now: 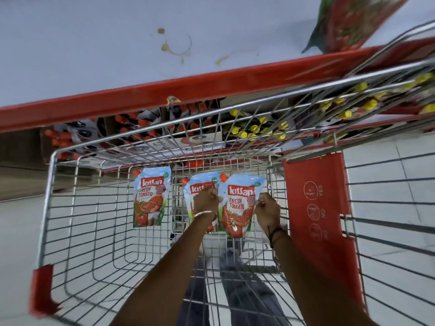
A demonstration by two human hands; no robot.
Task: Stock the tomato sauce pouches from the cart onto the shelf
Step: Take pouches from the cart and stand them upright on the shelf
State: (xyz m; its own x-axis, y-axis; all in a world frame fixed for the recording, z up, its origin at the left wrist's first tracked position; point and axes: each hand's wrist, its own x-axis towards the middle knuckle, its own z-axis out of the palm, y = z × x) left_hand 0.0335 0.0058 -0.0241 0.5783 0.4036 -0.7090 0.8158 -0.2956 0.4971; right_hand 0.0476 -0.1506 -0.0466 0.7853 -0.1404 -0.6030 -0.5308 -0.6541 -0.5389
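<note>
Three pouches [150, 198] at cart [70, 208] far end | left hand [205, 200] and right hand [267, 209] pinch right pouch [237, 208] sides, likely for lifting | shelf [94, 55] bare.

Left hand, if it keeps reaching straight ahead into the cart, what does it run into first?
The left hand already lies against the middle pouch. Straight beyond that it would probably meet the cart's far wire wall, though depth is hard to judge here.
</note>
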